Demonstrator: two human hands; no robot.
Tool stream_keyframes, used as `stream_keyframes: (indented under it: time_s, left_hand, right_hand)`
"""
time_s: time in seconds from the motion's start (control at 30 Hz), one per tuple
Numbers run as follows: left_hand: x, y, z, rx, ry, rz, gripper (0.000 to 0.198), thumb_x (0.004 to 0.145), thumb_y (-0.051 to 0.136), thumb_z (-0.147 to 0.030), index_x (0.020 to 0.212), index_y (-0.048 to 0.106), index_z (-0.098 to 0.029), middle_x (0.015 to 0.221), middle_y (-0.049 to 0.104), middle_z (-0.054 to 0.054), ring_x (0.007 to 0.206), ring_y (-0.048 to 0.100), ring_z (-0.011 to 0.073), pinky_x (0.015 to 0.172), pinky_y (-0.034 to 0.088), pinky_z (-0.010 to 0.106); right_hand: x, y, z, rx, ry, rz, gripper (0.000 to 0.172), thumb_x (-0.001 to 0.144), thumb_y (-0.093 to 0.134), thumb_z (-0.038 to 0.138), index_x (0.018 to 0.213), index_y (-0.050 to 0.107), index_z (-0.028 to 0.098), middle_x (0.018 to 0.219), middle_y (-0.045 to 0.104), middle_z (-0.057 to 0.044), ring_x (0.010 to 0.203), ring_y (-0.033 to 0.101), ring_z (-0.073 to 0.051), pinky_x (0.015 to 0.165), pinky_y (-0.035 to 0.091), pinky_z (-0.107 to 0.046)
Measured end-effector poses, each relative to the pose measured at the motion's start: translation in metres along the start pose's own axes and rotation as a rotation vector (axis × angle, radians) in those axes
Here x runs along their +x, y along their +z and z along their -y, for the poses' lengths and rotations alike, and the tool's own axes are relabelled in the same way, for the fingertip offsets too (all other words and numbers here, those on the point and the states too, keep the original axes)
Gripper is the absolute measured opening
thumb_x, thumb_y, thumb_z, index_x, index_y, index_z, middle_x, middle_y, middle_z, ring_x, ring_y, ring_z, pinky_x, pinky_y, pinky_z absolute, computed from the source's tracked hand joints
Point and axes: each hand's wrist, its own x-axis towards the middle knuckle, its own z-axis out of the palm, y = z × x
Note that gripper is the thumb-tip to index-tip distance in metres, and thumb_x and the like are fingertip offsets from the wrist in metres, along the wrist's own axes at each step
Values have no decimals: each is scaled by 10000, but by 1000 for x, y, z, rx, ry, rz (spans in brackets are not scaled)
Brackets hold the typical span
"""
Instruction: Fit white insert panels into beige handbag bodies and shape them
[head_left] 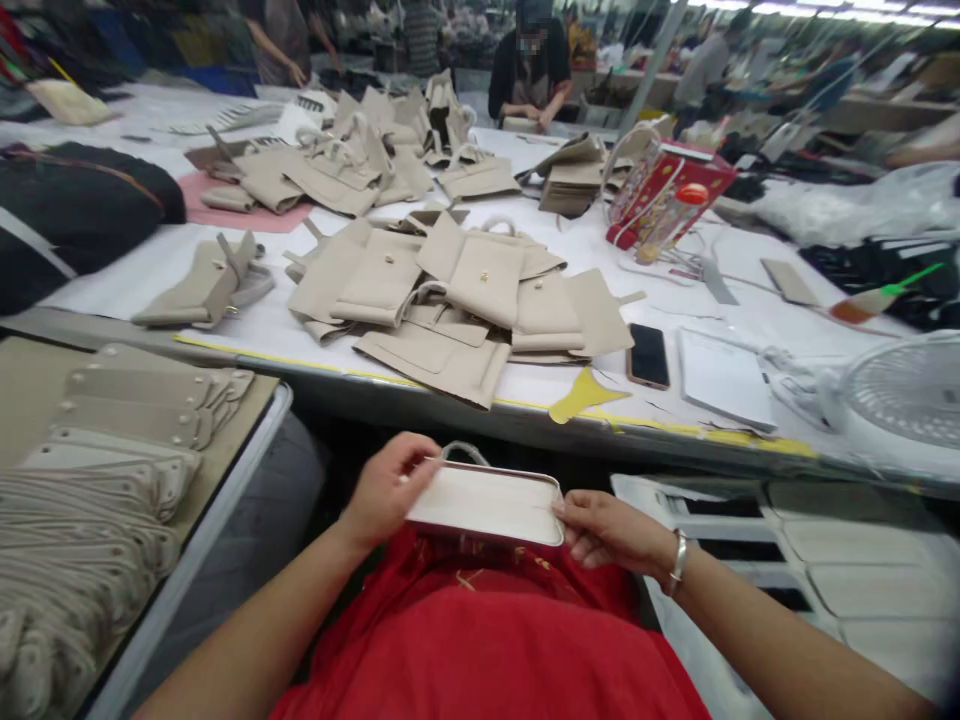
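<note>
Above my lap is a small cream handbag part [487, 505], a rounded rectangle with a thin dark rim and a pale loop, perhaps a handle, at its far side. The fingers of my left hand [390, 490] are closed on its left end. At the opposite end, my right hand [600, 522] pinches the corner between thumb and fingers; a bracelet circles that wrist. What lies under the part is hidden. Just beyond the table edge, several beige handbag pieces [480, 275] with small metal fittings lie in a loose pile.
A grey bin topped with stacked beige strips [112, 500] stands at left. Pale panels [862, 540] lie at right. The table holds a phone [648, 355], notepad [724, 375], yellow scrap [585, 395], fan [907, 385] and red box [667, 195]. A co-worker [531, 75] sits opposite.
</note>
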Motion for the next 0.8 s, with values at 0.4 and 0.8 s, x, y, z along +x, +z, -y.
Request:
stream_keyframes:
  time_s: [0.4, 0.8]
  left_hand:
    - [-14, -41, 73, -547, -640, 283, 385, 679, 673, -441, 682, 391, -179, 572, 473, -64, 473, 443, 62, 432, 366, 167]
    - [39, -37, 23, 241, -149, 390, 340, 624, 659, -356, 915, 599, -190, 934, 631, 36, 867, 567, 212, 747, 427, 279]
  right_hand:
    - [8, -7, 14, 62, 152, 50, 182, 843, 558, 252, 730, 457, 150, 585, 593, 12, 427, 564, -63, 351, 416, -107]
    - [13, -15, -1, -325, -482, -239, 319, 719, 660, 352, 902, 480, 163, 619, 556, 41, 503, 527, -87, 468, 442, -191]
